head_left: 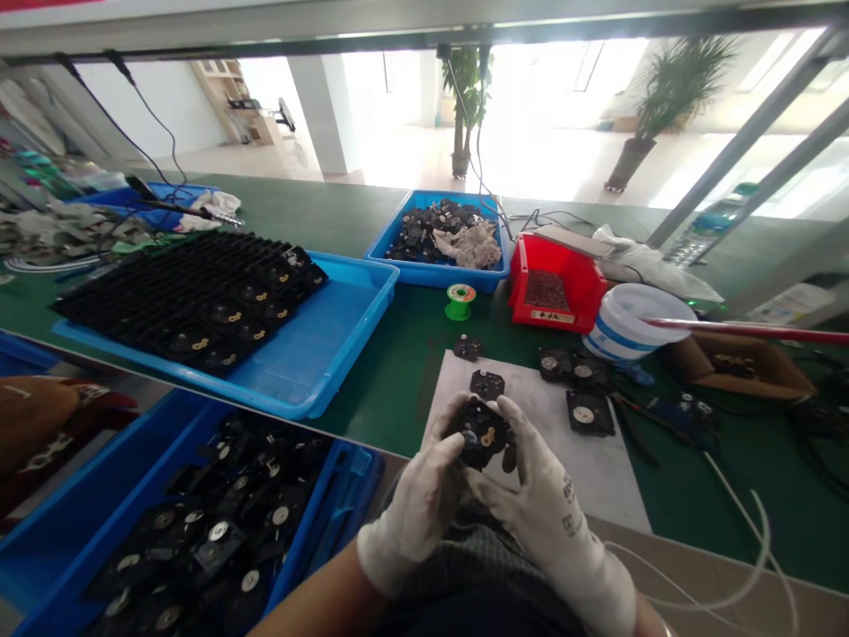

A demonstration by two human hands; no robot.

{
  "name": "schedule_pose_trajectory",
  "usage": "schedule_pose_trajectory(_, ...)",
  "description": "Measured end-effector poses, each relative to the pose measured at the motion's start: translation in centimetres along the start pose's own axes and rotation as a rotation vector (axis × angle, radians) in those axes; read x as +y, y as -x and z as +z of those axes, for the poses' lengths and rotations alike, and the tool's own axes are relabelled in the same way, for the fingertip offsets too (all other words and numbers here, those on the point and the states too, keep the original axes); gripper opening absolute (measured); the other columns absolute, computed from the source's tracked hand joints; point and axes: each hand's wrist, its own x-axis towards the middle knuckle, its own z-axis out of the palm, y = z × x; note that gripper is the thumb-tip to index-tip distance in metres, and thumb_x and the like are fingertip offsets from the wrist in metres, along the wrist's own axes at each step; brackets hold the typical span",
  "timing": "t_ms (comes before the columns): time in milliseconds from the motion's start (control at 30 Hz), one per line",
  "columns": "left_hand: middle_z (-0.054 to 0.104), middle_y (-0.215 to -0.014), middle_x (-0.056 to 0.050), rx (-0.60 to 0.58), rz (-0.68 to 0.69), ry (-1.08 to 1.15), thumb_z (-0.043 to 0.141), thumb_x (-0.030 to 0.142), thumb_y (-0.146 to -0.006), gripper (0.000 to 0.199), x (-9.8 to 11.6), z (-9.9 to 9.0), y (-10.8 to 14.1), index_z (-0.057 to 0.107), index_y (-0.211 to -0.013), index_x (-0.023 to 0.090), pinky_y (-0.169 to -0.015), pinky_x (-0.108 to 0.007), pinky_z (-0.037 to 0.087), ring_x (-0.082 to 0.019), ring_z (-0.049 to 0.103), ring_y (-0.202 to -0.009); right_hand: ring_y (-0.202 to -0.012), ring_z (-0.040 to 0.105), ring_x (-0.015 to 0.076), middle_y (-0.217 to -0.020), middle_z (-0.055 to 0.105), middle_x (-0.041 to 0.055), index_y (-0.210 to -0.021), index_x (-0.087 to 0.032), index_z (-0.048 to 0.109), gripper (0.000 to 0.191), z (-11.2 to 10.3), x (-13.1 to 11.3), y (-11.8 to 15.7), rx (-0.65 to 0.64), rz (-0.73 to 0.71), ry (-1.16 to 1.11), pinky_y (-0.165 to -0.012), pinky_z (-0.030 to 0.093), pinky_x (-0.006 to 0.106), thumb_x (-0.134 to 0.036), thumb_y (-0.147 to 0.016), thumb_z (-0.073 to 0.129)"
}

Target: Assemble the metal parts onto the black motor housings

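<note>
Gloved fingers (449, 449) of the left hand (419, 495) and right hand (540, 491) grasp a black part (478, 435) from opposite sides; it lies between them, about equally near both, by the white sheet (600, 482) on the tabletop (371, 411); no long axis shows.

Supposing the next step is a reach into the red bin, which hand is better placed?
Probably the right hand: it is nearer to the red bin, which stands on that side. The left hand is farther off and could hold the black part, now between both hands.
</note>
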Motion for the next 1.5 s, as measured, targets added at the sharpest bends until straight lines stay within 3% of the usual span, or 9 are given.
schedule_pose_trajectory(200, 0.067, -0.139, -0.007, -0.003, -0.081, -0.076, 0.075, 0.027, -0.092, 0.044, 2.3, 2.6, -0.1, 0.065, -0.134, 0.023, -0.114, -0.037, 0.048, -0.028, 0.059, -0.133, -0.108, 0.075, 0.0333, -0.135, 0.069, 0.0192, -0.164, -0.024, 0.026, 0.074, -0.9, 0.3, 0.6, 0.063, -0.165, -0.004, -0.081, 0.069, 0.047, -0.035, -0.102, 0.064)
schedule_pose_trajectory(300, 0.070, -0.130, -0.004, 0.020, -0.091, -0.114, 0.079, 0.024, -0.089, 0.045, 2.4, 3.0, 0.0, 0.066, -0.132, 0.025, -0.108, -0.032, 0.052, -0.024, 0.064, -0.123, -0.106, 0.076, 0.0354, -0.130, 0.071, 0.0216, -0.164, -0.021, 0.028, 0.073, -1.2, 0.2, 1.0, 0.077, -0.183, 0.052, -0.079, 0.069, 0.049, -0.041, -0.103, 0.062)
schedule_pose_trajectory(433, 0.071, -0.127, -0.005, 0.039, -0.086, -0.148, 0.080, 0.025, -0.087, 0.047, 2.0, 3.1, 0.3, 0.065, -0.132, 0.024, -0.107, -0.033, 0.052, -0.025, 0.065, -0.122, -0.103, 0.077, 0.0364, -0.124, 0.073, 0.0222, -0.164, -0.019, 0.029, 0.071, -1.4, -0.1, 1.6, 0.097, -0.192, 0.117, -0.077, 0.070, 0.049, -0.043, -0.104, 0.059)
schedule_pose_trajectory(667, 0.069, -0.130, -0.005, 0.065, -0.093, -0.166, 0.083, 0.026, -0.086, 0.048, 1.9, 3.3, 0.7, 0.065, -0.130, 0.024, -0.110, -0.034, 0.051, -0.026, 0.062, -0.127, -0.107, 0.077, 0.0346, -0.132, 0.070, 0.0214, -0.168, -0.023, 0.023, 0.071, -1.3, -0.2, 2.2, 0.103, -0.200, 0.118, -0.078, 0.071, 0.045, -0.037, -0.106, 0.056)
schedule_pose_trajectory(1033, 0.069, -0.128, -0.005, 0.025, -0.164, 0.029, 0.083, 0.025, -0.087, 0.047, 1.4, 3.0, 0.9, 0.064, -0.130, 0.024, -0.112, -0.039, 0.048, -0.026, 0.061, -0.126, -0.115, 0.074, 0.0349, -0.135, 0.068, 0.0214, -0.168, -0.022, 0.024, 0.072, -1.3, -0.1, 2.4, 0.096, -0.216, 0.093, -0.089, 0.069, 0.047, -0.033, -0.106, 0.058)
schedule_pose_trajectory(1267, 0.069, -0.129, -0.007, 0.061, -0.133, -0.038, 0.082, 0.028, -0.089, 0.046, 1.0, 3.1, 1.1, 0.064, -0.131, 0.021, -0.111, -0.040, 0.049, -0.027, 0.061, -0.125, -0.116, 0.074, 0.0349, -0.138, 0.067, 0.0191, -0.169, -0.028, 0.021, 0.072, -1.2, -0.5, 2.5, 0.085, -0.192, 0.065, -0.086, 0.070, 0.047, -0.035, -0.106, 0.057)
schedule_pose_trajectory(1500, 0.068, -0.137, -0.005, -0.046, -0.113, -0.062, 0.078, 0.030, -0.092, 0.047, 2.3, 2.6, 1.2, 0.064, -0.137, 0.025, -0.112, -0.036, 0.047, -0.028, 0.058, -0.134, -0.122, 0.071, 0.0317, -0.143, 0.065, 0.0151, -0.164, -0.029, 0.031, 0.077, -1.4, 0.1, 2.3, 0.035, -0.035, -0.146, -0.098, 0.066, 0.043, -0.033, -0.098, 0.070)
